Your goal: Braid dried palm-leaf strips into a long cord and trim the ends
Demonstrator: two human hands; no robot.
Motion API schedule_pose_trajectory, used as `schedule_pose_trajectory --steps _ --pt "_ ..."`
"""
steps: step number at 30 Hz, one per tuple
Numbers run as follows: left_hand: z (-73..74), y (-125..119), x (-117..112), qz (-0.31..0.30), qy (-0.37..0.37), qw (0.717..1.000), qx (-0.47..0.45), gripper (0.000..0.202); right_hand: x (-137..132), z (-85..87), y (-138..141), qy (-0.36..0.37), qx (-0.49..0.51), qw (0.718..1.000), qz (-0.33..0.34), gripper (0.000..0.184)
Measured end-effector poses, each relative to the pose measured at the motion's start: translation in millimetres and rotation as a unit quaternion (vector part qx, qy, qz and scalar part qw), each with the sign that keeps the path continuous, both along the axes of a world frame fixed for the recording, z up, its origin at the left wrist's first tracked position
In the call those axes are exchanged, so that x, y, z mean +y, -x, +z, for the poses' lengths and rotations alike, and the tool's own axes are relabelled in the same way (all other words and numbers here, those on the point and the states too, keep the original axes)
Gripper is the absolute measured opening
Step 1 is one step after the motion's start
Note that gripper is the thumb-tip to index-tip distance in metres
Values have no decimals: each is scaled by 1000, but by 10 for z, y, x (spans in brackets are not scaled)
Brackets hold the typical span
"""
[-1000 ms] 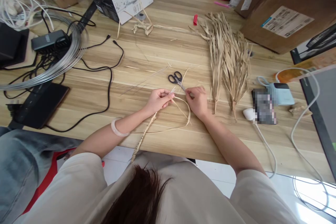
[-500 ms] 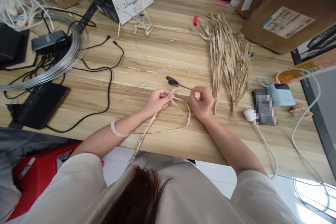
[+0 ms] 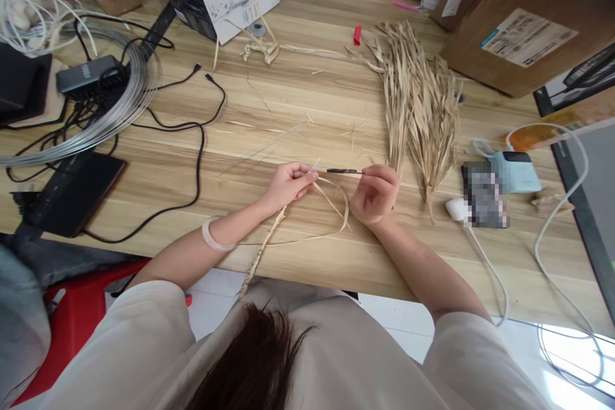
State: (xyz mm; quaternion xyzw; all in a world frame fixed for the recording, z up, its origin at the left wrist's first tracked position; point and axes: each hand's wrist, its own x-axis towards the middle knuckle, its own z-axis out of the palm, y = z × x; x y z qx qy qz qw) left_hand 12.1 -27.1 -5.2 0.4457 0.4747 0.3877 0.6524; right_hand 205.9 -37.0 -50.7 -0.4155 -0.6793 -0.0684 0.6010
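My left hand (image 3: pixel 291 184) is closed, pinching a braided straw cord (image 3: pixel 262 250) whose finished length runs down toward my lap. Thin pale or metallic ends (image 3: pixel 314 164) stick out past the fingertips. A loose straw strand (image 3: pixel 344 205) loops out to the right of that hand and back under the wrist. In my right hand (image 3: pixel 377 193), fingertips closed, is a pair of small black-handled scissors (image 3: pixel 341 171), gripped by the blade end and seen edge-on. The handles point left, just short of my left hand. A bundle of dried leaves (image 3: pixel 418 115) lies beyond my right hand.
At the left lie a coil of metal wire (image 3: pixel 137 86), black cables (image 3: pixel 202 160) and a dark phone-like slab (image 3: pixel 79 195). Boxes stand at the back, including a cardboard one (image 3: pixel 519 25). On the right are a light-blue device (image 3: pixel 519 172) and a white cable (image 3: pixel 485 262).
My right hand has shifted slightly right, turning the scissors from showing their handle loops to edge-on. My left hand stays put. At the lower left, another person's grey clothing has moved.
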Motion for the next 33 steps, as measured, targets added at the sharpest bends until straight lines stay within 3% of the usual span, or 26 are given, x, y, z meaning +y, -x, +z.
schedule_pose_trajectory --steps 8,15,19,22,25,28,33 --pt "-24 4 -1 -2 -4 1000 -8 33 14 1 55 29 31 999 24 24" --pt "-29 -4 4 -1 -5 1000 -8 33 -17 54 29 -5 -48 997 67 34" --pt "-27 -1 4 0 -1 1000 -3 33 55 26 66 84 15 990 112 39" --pt "-28 2 2 -2 1 1000 -8 33 136 11 69 204 49 975 77 28" --pt "-31 4 3 -1 4 1000 -7 33 181 45 53 293 -3 955 40 12" --pt "-32 4 5 2 3 1000 -6 33 177 107 55 307 -51 950 33 5" --pt "-16 2 -2 -1 4 1000 -2 32 139 138 82 289 -73 954 15 8"
